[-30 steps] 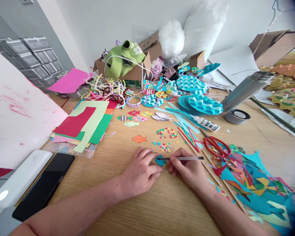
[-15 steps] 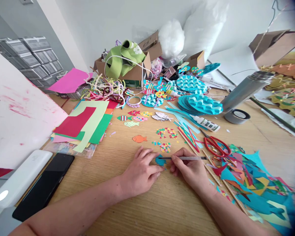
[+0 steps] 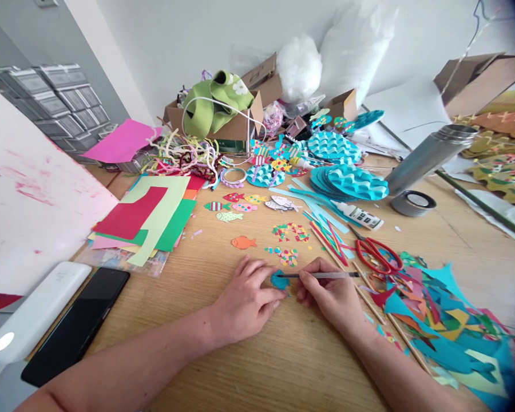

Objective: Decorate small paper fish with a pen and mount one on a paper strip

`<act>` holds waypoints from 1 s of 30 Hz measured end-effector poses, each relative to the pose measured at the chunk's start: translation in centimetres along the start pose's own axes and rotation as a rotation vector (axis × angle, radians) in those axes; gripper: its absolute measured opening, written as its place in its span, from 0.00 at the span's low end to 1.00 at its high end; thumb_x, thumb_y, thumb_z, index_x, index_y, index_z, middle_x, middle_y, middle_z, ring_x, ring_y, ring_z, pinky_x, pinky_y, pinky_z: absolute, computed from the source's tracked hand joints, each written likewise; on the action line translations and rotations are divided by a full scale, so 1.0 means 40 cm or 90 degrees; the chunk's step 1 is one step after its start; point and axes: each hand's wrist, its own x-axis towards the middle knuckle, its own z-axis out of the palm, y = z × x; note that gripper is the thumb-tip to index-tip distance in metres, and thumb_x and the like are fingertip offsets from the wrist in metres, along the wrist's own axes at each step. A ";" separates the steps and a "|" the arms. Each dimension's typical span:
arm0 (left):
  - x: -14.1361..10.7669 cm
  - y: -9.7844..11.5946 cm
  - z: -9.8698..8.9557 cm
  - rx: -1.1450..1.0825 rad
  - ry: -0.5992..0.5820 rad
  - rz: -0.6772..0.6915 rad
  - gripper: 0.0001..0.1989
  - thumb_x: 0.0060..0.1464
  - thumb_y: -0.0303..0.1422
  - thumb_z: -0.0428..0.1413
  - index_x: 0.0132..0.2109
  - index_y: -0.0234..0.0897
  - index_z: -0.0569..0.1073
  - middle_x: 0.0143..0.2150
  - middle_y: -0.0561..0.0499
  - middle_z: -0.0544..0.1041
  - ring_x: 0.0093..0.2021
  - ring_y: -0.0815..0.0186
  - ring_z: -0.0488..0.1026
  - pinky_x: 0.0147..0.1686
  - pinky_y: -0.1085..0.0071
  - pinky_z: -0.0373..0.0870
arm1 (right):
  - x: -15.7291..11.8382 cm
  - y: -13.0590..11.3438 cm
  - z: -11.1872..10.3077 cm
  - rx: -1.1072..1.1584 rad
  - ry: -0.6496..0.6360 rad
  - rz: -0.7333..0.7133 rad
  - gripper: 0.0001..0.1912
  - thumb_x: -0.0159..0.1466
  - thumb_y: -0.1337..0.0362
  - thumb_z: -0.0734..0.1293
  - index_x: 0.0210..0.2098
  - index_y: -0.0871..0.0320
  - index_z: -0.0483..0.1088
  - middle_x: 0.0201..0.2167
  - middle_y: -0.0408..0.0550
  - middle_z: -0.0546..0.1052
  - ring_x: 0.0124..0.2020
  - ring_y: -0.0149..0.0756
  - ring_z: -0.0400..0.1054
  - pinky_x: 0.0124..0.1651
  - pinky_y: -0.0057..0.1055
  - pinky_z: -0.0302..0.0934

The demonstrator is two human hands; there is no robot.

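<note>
A small blue paper piece (image 3: 280,279) lies flat on the wooden table, partly covered, so its full outline is hidden. My left hand (image 3: 249,294) rests on the table with its fingers spread, the fingertips at the paper's left and lower edges. In my right hand (image 3: 326,292) is a slim grey pencil (image 3: 335,275), pinched between thumb and fingers. Its dark tip meets the blue paper. Just above lie piles of tiny paper dots (image 3: 286,256) and bits of cut paper (image 3: 290,232). An orange paper fish (image 3: 244,242) sits beyond my left fingers.
Red scissors (image 3: 378,256), wooden sticks (image 3: 405,343) and paper scraps (image 3: 450,320) lie on the right. A glue bottle (image 3: 360,216) and a steel flask (image 3: 431,157) stand behind. At left are coloured sheets (image 3: 131,214), a black phone (image 3: 77,326) and a white power bank (image 3: 34,309).
</note>
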 end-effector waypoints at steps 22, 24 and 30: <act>0.001 0.001 -0.002 0.002 -0.002 -0.004 0.11 0.61 0.32 0.54 0.47 0.46 0.79 0.57 0.46 0.71 0.59 0.55 0.61 0.62 0.47 0.54 | -0.002 -0.016 0.005 0.006 -0.022 0.006 0.21 0.56 0.46 0.70 0.25 0.57 0.65 0.14 0.43 0.73 0.13 0.27 0.65 0.16 0.22 0.59; 0.001 0.001 -0.002 0.003 -0.002 -0.006 0.11 0.61 0.32 0.54 0.47 0.46 0.79 0.57 0.46 0.71 0.59 0.55 0.61 0.62 0.47 0.54 | -0.001 -0.017 0.006 0.007 -0.024 0.007 0.21 0.56 0.46 0.70 0.25 0.57 0.64 0.14 0.43 0.74 0.13 0.27 0.65 0.16 0.22 0.59; -0.001 0.000 -0.001 0.002 -0.009 -0.006 0.11 0.61 0.32 0.53 0.47 0.46 0.79 0.58 0.46 0.70 0.60 0.55 0.61 0.63 0.47 0.53 | -0.002 -0.020 0.007 0.005 -0.033 0.011 0.20 0.55 0.47 0.71 0.25 0.56 0.64 0.14 0.42 0.73 0.13 0.27 0.65 0.16 0.22 0.58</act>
